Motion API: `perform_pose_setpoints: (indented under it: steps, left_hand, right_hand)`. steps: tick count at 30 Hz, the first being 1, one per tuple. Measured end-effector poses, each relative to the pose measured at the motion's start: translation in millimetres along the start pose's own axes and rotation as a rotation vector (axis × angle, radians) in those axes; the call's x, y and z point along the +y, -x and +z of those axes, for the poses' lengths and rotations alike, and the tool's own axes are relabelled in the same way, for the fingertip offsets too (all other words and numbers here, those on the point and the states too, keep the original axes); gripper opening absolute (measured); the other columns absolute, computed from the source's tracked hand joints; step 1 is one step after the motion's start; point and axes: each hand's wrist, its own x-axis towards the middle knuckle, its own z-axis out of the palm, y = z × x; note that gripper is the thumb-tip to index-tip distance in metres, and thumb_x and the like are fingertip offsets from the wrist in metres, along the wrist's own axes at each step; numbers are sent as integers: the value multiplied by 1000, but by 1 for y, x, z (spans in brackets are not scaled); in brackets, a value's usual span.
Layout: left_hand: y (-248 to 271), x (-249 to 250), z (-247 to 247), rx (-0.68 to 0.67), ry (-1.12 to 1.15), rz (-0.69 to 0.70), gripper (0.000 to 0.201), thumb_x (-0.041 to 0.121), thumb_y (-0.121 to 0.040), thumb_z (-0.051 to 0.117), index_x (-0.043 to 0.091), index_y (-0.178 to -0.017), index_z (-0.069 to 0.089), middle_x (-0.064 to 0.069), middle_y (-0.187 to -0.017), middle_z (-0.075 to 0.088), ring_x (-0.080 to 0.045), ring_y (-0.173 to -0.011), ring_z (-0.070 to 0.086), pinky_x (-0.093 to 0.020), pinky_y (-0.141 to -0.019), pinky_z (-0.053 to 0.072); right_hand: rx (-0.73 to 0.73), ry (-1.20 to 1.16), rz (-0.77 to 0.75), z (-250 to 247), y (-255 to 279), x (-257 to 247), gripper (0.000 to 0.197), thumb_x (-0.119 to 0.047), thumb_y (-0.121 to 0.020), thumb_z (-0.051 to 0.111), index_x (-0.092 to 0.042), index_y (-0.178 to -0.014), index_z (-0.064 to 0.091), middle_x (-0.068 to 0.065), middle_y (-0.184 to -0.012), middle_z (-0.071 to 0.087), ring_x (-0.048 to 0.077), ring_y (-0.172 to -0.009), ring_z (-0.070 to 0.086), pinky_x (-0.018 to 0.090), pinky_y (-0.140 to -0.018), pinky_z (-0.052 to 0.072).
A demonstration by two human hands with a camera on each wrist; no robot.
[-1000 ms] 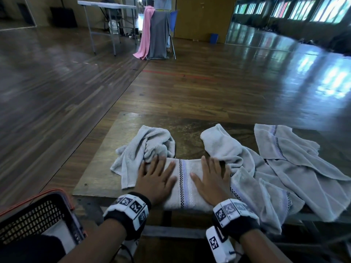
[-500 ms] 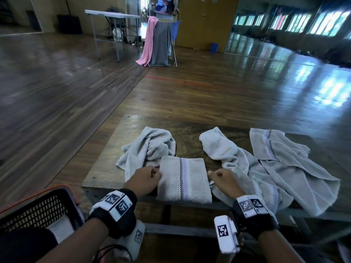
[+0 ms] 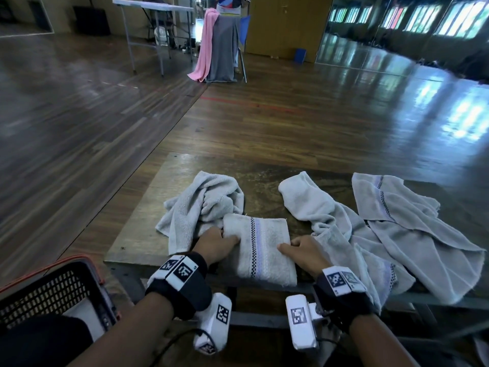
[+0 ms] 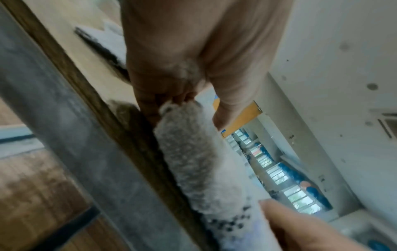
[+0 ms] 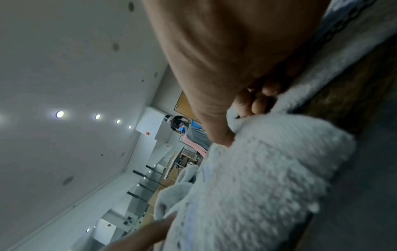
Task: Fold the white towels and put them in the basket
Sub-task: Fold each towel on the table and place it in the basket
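Left hand [image 3: 215, 243] and right hand [image 3: 304, 250] grip pinching folded towel [image 3: 260, 250] sides, worn wooden table [image 3: 137, 239], glossy wood-floored hall [image 3: 291, 107]

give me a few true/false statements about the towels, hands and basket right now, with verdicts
1. Both hands grip the folded white towel with the checked and lilac stripe, the left hand at its left edge and the right hand at its right edge. True.
2. That folded towel already sits in the black mesh plastic basket. False: it lies on the worn wooden table; the basket is lower left, beside the table.
3. Unfolded white towels lie on both sides of the folded one. True: a crumpled towel on the left, a spread towel on the right.
4. The hands are pressed flat on the towel. False: fingers are curled round its edges.
5. A pink cloth hangs in the background. True.
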Motion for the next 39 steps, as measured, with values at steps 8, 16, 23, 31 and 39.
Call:
perform_pose_setpoints:
  steps: [8,16,23,31,39]
  left_hand:
    - [9,2,-6,-43,168,-104,35,22,-84,64,3,-113,57,-11,-109,64,-26,-98,60,-35,-84,51]
    - [36,-5,-7,-78,253,-68,27,13,-85,63,8,-112,60,-4,-96,66,-18,-87,62,-31,-73,52]
    - [56,9,-27,-117,557,-79,24,9,-83,64,5,-107,62,-17,-110,66,-32,-99,62,-38,-75,52]
    - [137,33,-81,-165,589,109,34,7,-82,66,8,-116,59,-13,-112,66,-31,-103,62,-46,-87,52]
    - [232,55,-151,70,689,226,13,14,-88,61,9,-98,65,-1,-74,60,-10,-57,57,-21,-49,47]
  right_hand:
    - [-21,109,-36,-3,7,0,31,-52,-77,60,-21,-78,59,0,-87,66,19,-87,61,43,-84,49]
    - [-99,69,-61,-7,18,-2,33,-42,-77,63,-15,-59,56,0,-69,61,14,-69,56,35,-71,45]
    - [-209,-667,46,-26,42,-19,26,-9,-80,68,-4,-105,61,12,-102,69,22,-91,66,36,-80,55]
    - [-448,-882,-45,-60,120,-47,32,-7,-87,59,2,-117,55,20,-109,62,22,-76,66,39,-76,54]
    - [-479,-775,-380,-79,165,-126,30,-15,-91,55,-7,-120,54,15,-119,63,28,-104,62,46,-89,51]
